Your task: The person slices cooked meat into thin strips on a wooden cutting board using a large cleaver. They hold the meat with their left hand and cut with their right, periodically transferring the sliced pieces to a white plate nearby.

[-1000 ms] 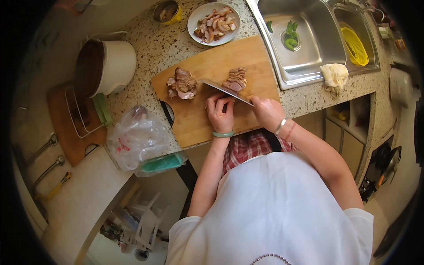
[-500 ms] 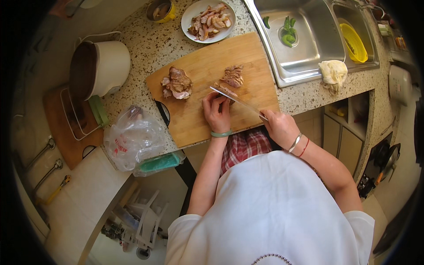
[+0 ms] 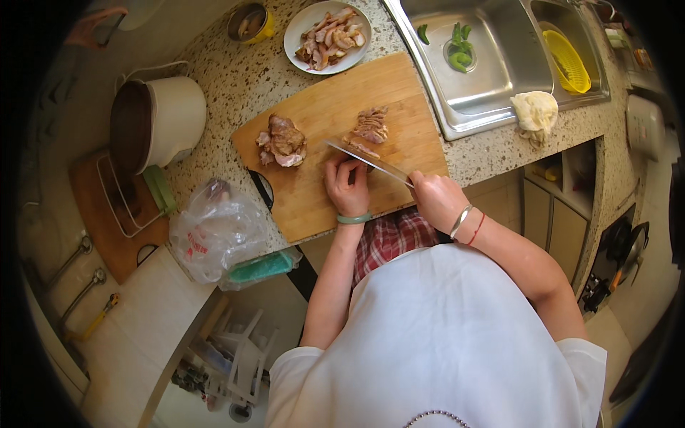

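A wooden cutting board [image 3: 399,85] lies on the counter in front of me. My right hand [image 3: 435,200] is closed round the handle of a kitchen knife [image 3: 372,164], whose blade slants to the far left across the board. Just on the near side of the blade, my left hand [image 3: 347,189] has its fingers curled down on a piece of meat, mostly hidden under them. Beyond the blade sit thin slices of brown meat [image 3: 372,125], bunched together. A larger chunk of cooked meat [image 3: 282,140] rests apart on the board's left part.
Past the board stand a white plate [image 3: 290,40] of sliced meat and a yellow cup [image 3: 266,30]. The steel sink [image 3: 499,78] at right holds green peppers [image 3: 461,57] and a yellow basket [image 3: 569,64]; a cloth [image 3: 535,114] hangs over its edge. A rice cooker [image 3: 176,118] and plastic bag [image 3: 221,232] are leftward.
My right hand and the knife have shifted left and slightly forward along the blade's line. My left hand stays curled on the meat. The whole view has moved slightly.
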`<state>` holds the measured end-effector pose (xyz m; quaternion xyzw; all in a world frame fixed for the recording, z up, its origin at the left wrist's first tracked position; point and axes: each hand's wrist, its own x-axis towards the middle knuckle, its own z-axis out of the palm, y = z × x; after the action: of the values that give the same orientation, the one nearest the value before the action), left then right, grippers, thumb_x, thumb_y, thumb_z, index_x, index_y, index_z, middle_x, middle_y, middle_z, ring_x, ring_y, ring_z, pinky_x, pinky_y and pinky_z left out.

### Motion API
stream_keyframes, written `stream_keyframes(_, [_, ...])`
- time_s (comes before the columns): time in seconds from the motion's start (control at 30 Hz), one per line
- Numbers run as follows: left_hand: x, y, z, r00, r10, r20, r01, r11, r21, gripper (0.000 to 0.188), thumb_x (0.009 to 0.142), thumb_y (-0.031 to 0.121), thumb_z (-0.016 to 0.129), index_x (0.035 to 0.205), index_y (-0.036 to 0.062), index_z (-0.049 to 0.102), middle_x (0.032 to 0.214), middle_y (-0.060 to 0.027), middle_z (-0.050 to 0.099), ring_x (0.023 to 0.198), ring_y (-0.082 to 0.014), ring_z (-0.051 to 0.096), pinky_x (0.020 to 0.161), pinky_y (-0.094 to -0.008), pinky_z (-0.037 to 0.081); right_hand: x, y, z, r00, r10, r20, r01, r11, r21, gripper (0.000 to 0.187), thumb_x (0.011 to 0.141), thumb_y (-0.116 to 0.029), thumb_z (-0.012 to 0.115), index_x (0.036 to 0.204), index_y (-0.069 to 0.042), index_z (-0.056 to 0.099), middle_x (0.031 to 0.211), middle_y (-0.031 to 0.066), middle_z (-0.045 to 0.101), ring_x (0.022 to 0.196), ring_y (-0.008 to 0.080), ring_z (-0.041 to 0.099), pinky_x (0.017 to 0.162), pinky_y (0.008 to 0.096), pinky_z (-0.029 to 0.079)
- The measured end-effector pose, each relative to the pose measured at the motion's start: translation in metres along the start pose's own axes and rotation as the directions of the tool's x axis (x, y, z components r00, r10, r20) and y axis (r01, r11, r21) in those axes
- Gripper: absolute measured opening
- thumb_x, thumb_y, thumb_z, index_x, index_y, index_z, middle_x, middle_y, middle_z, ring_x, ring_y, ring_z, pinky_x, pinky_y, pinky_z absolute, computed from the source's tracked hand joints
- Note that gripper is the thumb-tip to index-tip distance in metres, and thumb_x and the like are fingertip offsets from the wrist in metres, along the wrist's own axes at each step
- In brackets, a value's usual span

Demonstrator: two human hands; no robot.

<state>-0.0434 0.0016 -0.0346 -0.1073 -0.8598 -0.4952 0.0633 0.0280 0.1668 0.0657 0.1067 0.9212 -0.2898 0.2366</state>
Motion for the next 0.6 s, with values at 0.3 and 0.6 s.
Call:
stream_keyframes(0.3, [0.002, 0.002, -0.002, 0.999, 0.031, 0.01, -0.032, 0.999, 0.036, 0.012, 0.075, 0.002, 0.074, 0.081, 0.0055, 0.065, 0.097, -0.0096, 0.061, 0.092, -0.0309, 0.057, 0.081, -0.0407, 0.046, 0.03, -0.005, 0.016, 0.997, -0.063, -0.041, 0.061, 0.997, -0.048, 0.008, 0.084, -0.006, 0.055, 0.089, 0.001, 0.055, 0.076, 0.0224, 0.067, 0.071, 0.0414, 0.067, 0.061, 0.0481, 0.054])
stream_keyframes(0.6, [0.004, 0.003, -0.006, 0.996, 0.068, 0.05, -0.071, 0.996, 0.051, 0.016, 0.077, 0.005, 0.077, 0.089, 0.0055, 0.066, 0.104, -0.0106, 0.06, 0.097, -0.0307, 0.058, 0.084, -0.0394, 0.049, 0.02, 0.029, 0.01, 0.993, -0.064, -0.099, 0.059, 0.997, -0.053, 0.013, 0.087, -0.014, 0.061, 0.097, -0.005, 0.063, 0.075, 0.0207, 0.066, 0.071, 0.0407, 0.064, 0.062, 0.0498, 0.051])
